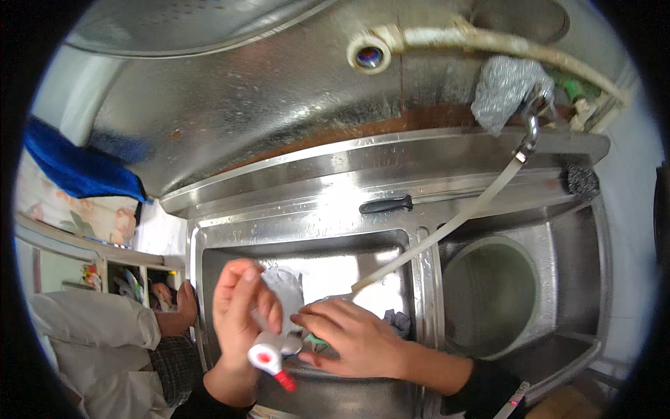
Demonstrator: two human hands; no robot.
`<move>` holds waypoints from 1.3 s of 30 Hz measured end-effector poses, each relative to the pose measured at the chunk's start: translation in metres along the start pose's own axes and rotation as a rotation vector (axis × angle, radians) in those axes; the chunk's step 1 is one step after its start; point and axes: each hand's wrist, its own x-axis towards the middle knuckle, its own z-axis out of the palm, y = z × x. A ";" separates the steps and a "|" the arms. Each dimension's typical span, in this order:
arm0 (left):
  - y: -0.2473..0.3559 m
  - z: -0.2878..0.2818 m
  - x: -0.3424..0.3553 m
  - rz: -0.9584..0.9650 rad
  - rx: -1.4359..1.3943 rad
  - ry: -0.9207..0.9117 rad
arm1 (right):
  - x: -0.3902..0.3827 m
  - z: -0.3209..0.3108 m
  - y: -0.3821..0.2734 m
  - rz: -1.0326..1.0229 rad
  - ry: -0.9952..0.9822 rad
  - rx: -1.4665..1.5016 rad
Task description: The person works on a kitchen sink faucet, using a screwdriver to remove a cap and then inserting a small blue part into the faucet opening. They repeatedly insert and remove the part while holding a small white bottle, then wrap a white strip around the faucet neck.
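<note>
My left hand (244, 314) is pinched on a white spray trigger head (271, 356) with a red nozzle, its thumb and forefinger raised above it. My right hand (352, 342) is curled just right of the spray head, over a small green item (314, 339); what its fingers grip is mostly hidden. Both hands are over the left sink basin (370, 258). A pale crumpled item (285, 283) lies behind my left hand, and a dark cloth (396, 322) is beside my right wrist. A translucent hose (460, 215) runs from the tap (534, 115) into that basin.
The right basin (565, 279) holds a round tub of water (492, 293). A black-handled tool (384, 205) and a scrubber (583, 181) rest on the ledge. A blue cloth (84, 160) is at back left. Another person's hand (185, 307) and pale-clad leg or arm (91, 321) appear left.
</note>
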 end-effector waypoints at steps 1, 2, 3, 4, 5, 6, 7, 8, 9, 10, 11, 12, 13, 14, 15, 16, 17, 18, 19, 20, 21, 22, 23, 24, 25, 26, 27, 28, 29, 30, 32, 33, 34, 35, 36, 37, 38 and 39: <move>0.001 0.005 0.001 0.008 0.012 0.010 | 0.000 0.010 -0.013 0.006 0.026 -0.021; 0.000 0.010 -0.004 0.002 0.016 0.049 | 0.000 0.018 -0.023 0.044 0.057 0.002; 0.003 0.014 -0.007 0.020 0.030 -0.059 | 0.000 0.027 -0.036 0.173 0.072 0.027; 0.007 0.017 -0.013 -0.006 0.046 -0.107 | -0.001 0.031 -0.044 0.207 0.099 0.022; 0.013 0.018 -0.019 -0.051 0.040 -0.175 | -0.003 0.035 -0.053 0.241 0.156 0.036; 0.021 0.015 -0.023 -0.066 0.010 -0.286 | -0.006 0.039 -0.064 0.172 0.291 -0.040; 0.031 0.011 -0.027 -0.083 -0.030 -0.400 | -0.006 0.042 -0.072 0.149 0.354 -0.055; 0.041 0.007 -0.027 -0.147 -0.155 -0.511 | -0.007 0.046 -0.086 0.259 0.373 0.066; 0.051 0.000 -0.033 -0.224 -0.292 -0.614 | -0.011 0.050 -0.104 0.403 0.398 0.202; 0.062 -0.007 -0.040 -0.334 -0.417 -0.631 | -0.010 0.056 -0.118 0.443 0.450 0.328; 0.071 -0.016 -0.048 -0.360 -0.394 -0.608 | -0.011 0.060 -0.133 0.523 0.498 0.499; 0.079 -0.020 -0.056 -0.298 -0.343 -0.578 | -0.008 0.062 -0.142 0.440 0.499 0.325; 0.086 -0.025 -0.064 -0.241 -0.279 -0.545 | -0.008 0.063 -0.154 0.399 0.519 0.283; 0.093 -0.032 -0.076 -0.177 -0.165 -0.575 | -0.008 0.065 -0.165 0.334 0.532 0.198; 0.099 -0.040 -0.087 -0.130 -0.016 -0.596 | -0.007 0.070 -0.172 0.277 0.555 0.140; 0.104 -0.049 -0.099 -0.124 -0.049 -0.651 | -0.008 0.078 -0.181 0.283 0.649 0.106; 0.108 -0.056 -0.109 -0.097 0.011 -0.701 | -0.009 0.088 -0.190 0.305 0.662 0.113; 0.112 -0.061 -0.117 -0.067 0.071 -0.753 | -0.007 0.098 -0.193 0.324 0.677 0.119; 0.116 -0.068 -0.126 -0.035 0.148 -0.806 | -0.007 0.108 -0.200 0.260 0.714 0.155; 0.119 -0.074 -0.133 -0.134 0.024 -0.818 | -0.007 0.117 -0.206 0.231 0.729 0.104; 0.122 -0.078 -0.137 -0.164 0.026 -0.823 | -0.006 0.127 -0.213 0.319 0.748 0.077; 0.124 -0.082 -0.139 -0.183 0.027 -0.835 | -0.003 0.135 -0.218 0.350 0.791 0.074; 0.125 -0.085 -0.143 -0.205 0.027 -0.850 | -0.004 0.140 -0.226 0.305 0.834 0.106; 0.125 -0.087 -0.146 -0.207 0.020 -0.825 | -0.004 0.143 -0.233 0.330 0.796 0.049; 0.125 -0.092 -0.148 -0.232 0.038 -0.818 | -0.006 0.144 -0.240 0.355 0.786 0.078; 0.123 -0.098 -0.150 -0.278 0.015 -0.769 | -0.010 0.144 -0.246 0.371 0.713 -0.106; 0.120 -0.104 -0.152 -0.322 -0.009 -0.724 | -0.015 0.142 -0.248 0.273 0.576 -0.473; 0.114 -0.110 -0.154 -0.309 -0.004 -0.676 | -0.024 0.144 -0.254 0.390 0.463 -0.441; 0.106 -0.114 -0.153 -0.286 0.000 -0.628 | -0.035 0.143 -0.255 0.382 0.420 -0.425; 0.099 -0.120 -0.154 -0.265 0.035 -0.593 | -0.044 0.144 -0.254 0.357 0.460 -0.424; 0.082 -0.132 -0.160 -0.254 -0.030 -0.522 | -0.074 0.141 -0.247 0.434 0.424 -0.398; 0.077 -0.140 -0.164 -0.260 0.036 -0.457 | -0.092 0.137 -0.243 0.484 0.396 -0.377; 0.074 -0.147 -0.169 -0.263 0.041 -0.419 | -0.109 0.131 -0.237 0.551 0.381 -0.277; 0.068 -0.148 -0.175 -0.291 0.075 -0.275 | -0.129 0.123 -0.233 0.657 0.340 -0.267; 0.065 -0.148 -0.179 -0.350 0.120 -0.211 | -0.149 0.114 -0.230 0.647 0.383 -0.300; 0.062 -0.145 -0.183 -0.333 0.104 -0.231 | -0.171 0.102 -0.229 0.667 0.422 -0.324; 0.060 -0.141 -0.190 -0.289 0.132 -0.260 | -0.193 0.090 -0.232 0.665 0.503 -0.366; 0.057 -0.136 -0.196 -0.316 0.165 -0.247 | -0.212 0.076 -0.232 0.711 0.555 -0.411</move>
